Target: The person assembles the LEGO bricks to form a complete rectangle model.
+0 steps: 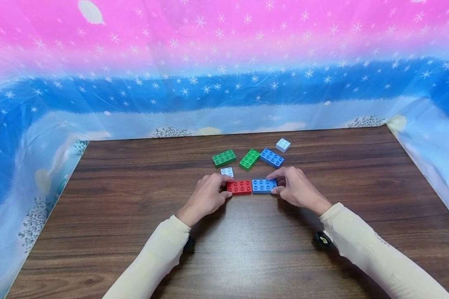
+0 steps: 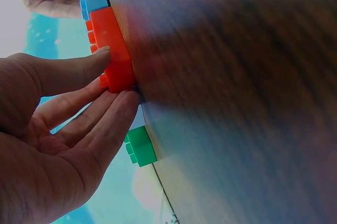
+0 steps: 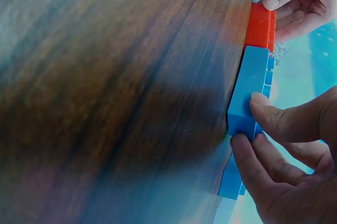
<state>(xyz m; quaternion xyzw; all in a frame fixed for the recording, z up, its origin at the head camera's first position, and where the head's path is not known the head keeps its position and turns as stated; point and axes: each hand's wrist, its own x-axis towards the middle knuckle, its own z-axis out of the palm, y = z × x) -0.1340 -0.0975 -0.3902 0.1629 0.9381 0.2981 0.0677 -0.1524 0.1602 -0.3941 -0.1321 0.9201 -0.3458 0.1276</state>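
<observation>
A red toy building brick (image 1: 242,188) and a blue building brick (image 1: 262,187) lie end to end on the table, studs up. My left hand (image 1: 206,193) grips the red one at its left end. In the left wrist view, the thumb presses the long near side of that red brick (image 2: 117,50) and fingers reach round its end. At the right end of the blue brick (image 3: 249,87), my right hand (image 1: 299,187) holds on, thumb on the near side and fingers at the end and far side.
Behind the pair lie a green brick (image 1: 223,158), another green brick (image 1: 249,159) and a second blue brick (image 1: 271,158). One small white brick (image 1: 226,171) sits just behind the red one; another white brick (image 1: 282,144) is farther back. A patterned cloth (image 1: 224,91) encloses the wooden table (image 1: 247,249).
</observation>
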